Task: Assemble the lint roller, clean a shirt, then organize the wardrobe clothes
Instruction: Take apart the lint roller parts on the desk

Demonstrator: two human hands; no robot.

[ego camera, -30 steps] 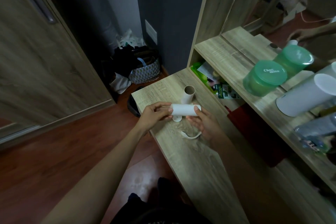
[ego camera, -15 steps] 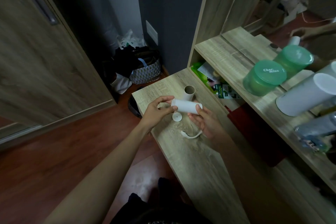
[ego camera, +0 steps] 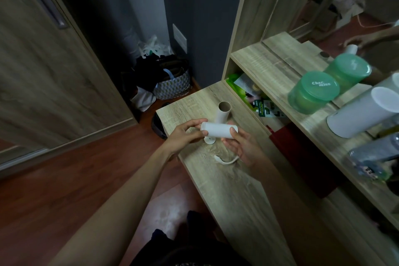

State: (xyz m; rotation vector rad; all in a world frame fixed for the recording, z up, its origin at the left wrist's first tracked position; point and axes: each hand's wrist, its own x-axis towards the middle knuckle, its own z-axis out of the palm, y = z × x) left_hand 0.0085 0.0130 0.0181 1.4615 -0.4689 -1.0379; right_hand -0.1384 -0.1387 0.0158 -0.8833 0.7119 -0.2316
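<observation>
While both hands are busy with the first job, nothing of the later two has begun, as far as the head view shows. Just above the frame's centre, toward twelve o'clock, the left hand (ego camera: 185, 135) grips the left end of the white roll (ego camera: 217, 130) with curled fingers. The right hand (ego camera: 240, 146) holds the other end, thumb on top and fingers beneath. The roll lies level between them, lifted off the counter (ego camera: 237, 192).

At twelve o'clock from the roll, just behind it, a bare cardboard tube (ego camera: 223, 112) stands upright on the counter. At six o'clock, under the roll, a small white disc (ego camera: 209, 141) lies on the wood. Toward five o'clock a curved white piece (ego camera: 225, 161), likely the handle, lies by the right wrist.

I judge the roller not yet assembled: roll and curved piece are apart, so joining them looks like the step in hand. No shirt shows on the counter, so the cleaning is left to do. The wardrobe door (ego camera: 43, 67) fills the nine o'clock side, and sorting the clothes behind it also remains.
</observation>
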